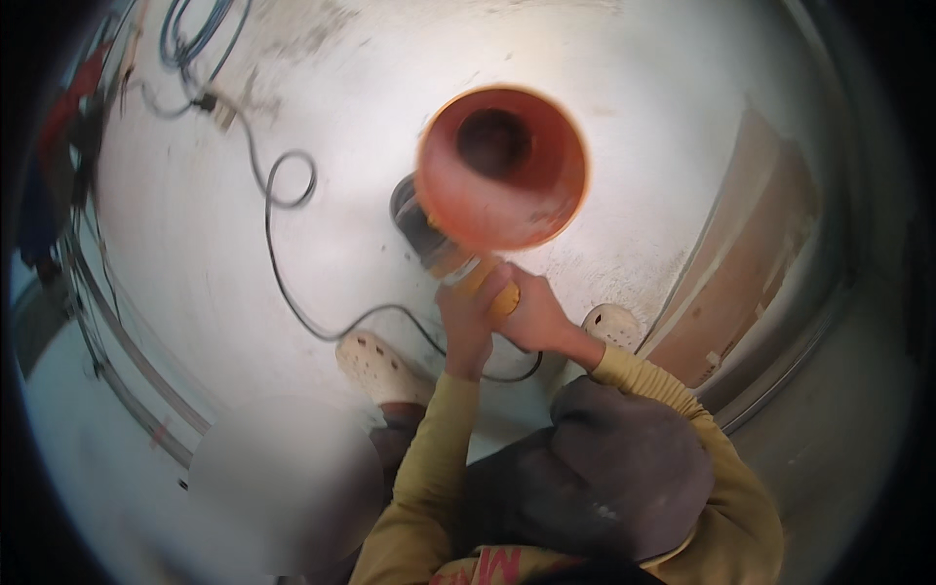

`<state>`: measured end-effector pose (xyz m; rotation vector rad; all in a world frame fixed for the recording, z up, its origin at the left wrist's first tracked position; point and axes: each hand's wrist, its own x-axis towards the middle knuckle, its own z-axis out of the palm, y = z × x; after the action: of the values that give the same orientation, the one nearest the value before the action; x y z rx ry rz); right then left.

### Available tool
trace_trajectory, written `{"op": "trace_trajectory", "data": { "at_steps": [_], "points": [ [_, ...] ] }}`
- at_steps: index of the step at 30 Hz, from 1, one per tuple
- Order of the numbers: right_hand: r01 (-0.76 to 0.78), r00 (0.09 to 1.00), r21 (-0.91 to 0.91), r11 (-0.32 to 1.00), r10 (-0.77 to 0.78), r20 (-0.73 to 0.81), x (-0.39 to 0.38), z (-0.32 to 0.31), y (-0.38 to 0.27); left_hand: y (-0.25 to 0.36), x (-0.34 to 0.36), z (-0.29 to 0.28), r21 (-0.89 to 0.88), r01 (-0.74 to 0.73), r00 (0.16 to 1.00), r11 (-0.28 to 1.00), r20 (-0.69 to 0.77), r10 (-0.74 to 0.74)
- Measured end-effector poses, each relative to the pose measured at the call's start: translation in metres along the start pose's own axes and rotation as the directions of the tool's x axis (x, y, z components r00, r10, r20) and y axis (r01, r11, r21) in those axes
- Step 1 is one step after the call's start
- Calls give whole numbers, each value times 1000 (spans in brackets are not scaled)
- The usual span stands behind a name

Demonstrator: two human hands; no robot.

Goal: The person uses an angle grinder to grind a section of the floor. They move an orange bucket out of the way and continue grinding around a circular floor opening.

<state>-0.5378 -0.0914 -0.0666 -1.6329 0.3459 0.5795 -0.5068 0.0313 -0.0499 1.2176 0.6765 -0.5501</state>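
Near the centre, my left hand [463,317] and my right hand [536,312] are closed together on a yellow corded power tool [458,263]. Its dark grey front part [409,214] reaches up and left, partly hidden by an orange cylinder [497,200] with a dark round opening inside it. The cylinder sits just beyond my hands. Whether it is attached to the tool, I cannot tell. A black cable [297,312] winds from the upper left across the pale surface to below my hands.
My shoes [380,370] stand on the pale floor. Blue hose coils [185,29] and a plug connection [219,109] lie upper left. A brown sheet [731,253] lies along the right. Cables and red and blue items [73,107] line the left rim. A blurred grey shape [283,478] fills the lower left.
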Motion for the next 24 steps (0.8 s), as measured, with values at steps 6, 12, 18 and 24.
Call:
{"op": "trace_trajectory", "data": {
  "at_steps": [6,12,18,24],
  "points": [
    [-39,999,42,998,40,-3,-7,0,6,-16,0,3,-183,28,998,983,-44,-37],
    [-88,996,25,996,88,-2,-9,-2,9,-17,3,8,-174,61,995,983,-71,-74],
    [-101,995,26,995,101,-22,-8,0,13,-16,7,7,-151,86,992,985,-74,-98],
    [-110,994,57,992,111,-21,-4,0,18,-16,10,10,-105,66,994,992,-77,-75]
  ]
}}
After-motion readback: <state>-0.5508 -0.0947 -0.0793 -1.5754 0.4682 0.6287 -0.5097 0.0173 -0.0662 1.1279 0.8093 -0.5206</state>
